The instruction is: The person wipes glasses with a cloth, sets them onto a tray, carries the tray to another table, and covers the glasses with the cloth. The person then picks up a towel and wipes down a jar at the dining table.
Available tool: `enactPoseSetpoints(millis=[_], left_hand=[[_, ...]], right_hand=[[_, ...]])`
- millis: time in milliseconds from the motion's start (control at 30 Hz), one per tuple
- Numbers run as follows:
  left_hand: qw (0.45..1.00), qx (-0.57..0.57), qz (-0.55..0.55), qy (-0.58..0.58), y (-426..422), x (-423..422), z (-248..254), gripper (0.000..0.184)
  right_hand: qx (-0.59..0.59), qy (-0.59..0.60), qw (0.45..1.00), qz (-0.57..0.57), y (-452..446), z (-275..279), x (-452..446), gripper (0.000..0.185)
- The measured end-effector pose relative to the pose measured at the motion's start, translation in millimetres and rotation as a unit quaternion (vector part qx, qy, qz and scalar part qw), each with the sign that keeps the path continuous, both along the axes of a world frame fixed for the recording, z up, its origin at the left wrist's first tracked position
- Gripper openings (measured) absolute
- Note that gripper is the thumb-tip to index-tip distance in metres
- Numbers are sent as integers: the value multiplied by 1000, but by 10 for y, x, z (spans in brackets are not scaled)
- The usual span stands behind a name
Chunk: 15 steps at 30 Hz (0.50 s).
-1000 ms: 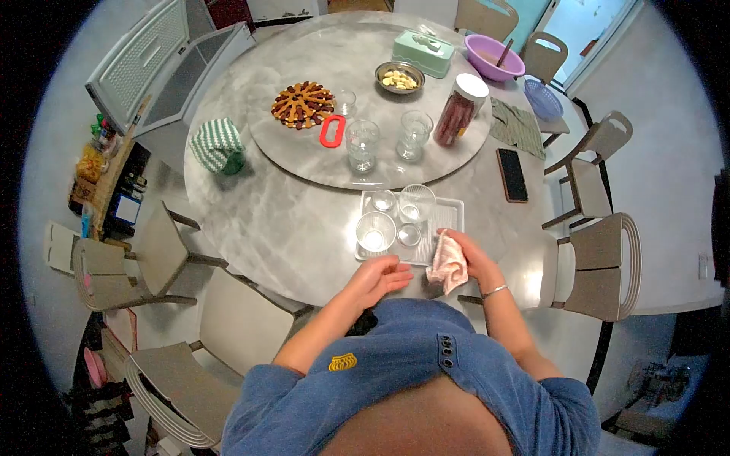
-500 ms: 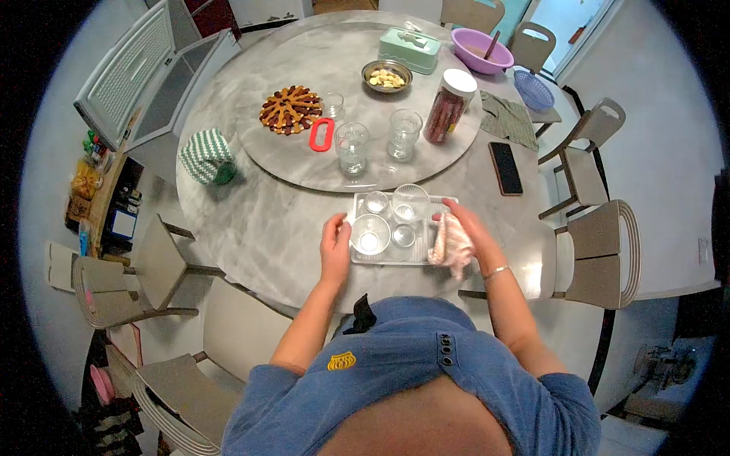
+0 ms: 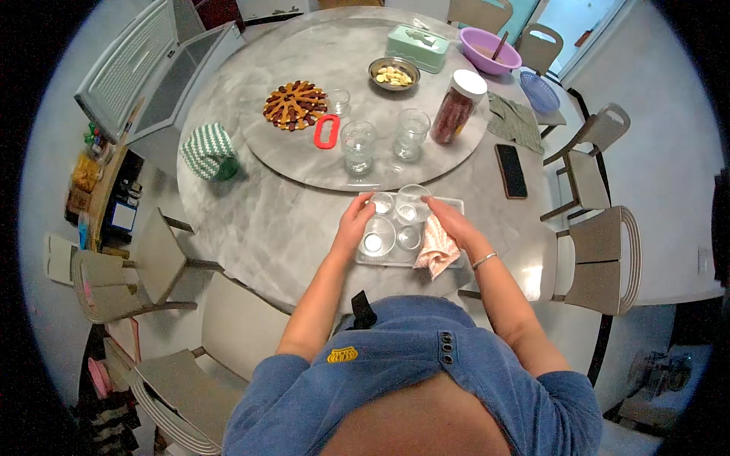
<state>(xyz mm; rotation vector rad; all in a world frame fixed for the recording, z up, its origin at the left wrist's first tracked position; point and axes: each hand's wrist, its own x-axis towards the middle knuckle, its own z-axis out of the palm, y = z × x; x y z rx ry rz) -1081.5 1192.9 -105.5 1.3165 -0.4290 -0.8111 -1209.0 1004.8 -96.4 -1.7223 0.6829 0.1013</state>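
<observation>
On the table in front of me stands a clear ribbed tray [image 3: 456,205] with several clear glasses in it. My left hand [image 3: 354,225] is over the tray's left side, fingers stretched along the small glass [image 3: 382,204] at the back left; whether they touch it I cannot tell. Below them sits a wider glass bowl [image 3: 374,240]. My right hand [image 3: 450,222] holds a pink-and-white cloth [image 3: 437,249] that hangs over the tray's right front. Its fingertips are at the right side of a tall glass [image 3: 411,204]. A small glass [image 3: 408,238] stands in front of that one.
A turntable [image 3: 289,163] carries two glass goblets [image 3: 358,148] [image 3: 411,135], a red ring-shaped handle [image 3: 326,132], a woven trivet [image 3: 295,106], a bowl of pale pieces [image 3: 394,74] and a white-lidded jar [image 3: 458,108]. A phone [image 3: 511,172] lies right; a green-white cloth-covered item [image 3: 211,152] stands left.
My left hand has moved from the tray's left edge up and right to the back left glass. My right hand, with the cloth, has shifted left toward the tall glass.
</observation>
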Motion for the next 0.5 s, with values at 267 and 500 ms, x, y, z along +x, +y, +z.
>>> enactPoseSetpoints(millis=[267,500], left_hand=[[997,46,37,-55,-38,-6,-117,41],[991,72,57,-94,-46,-30,-128,40]], right_hand=[[47,8,999,-7,8,33,18,48],[54,1,998,-7,-3,42,-14,48]])
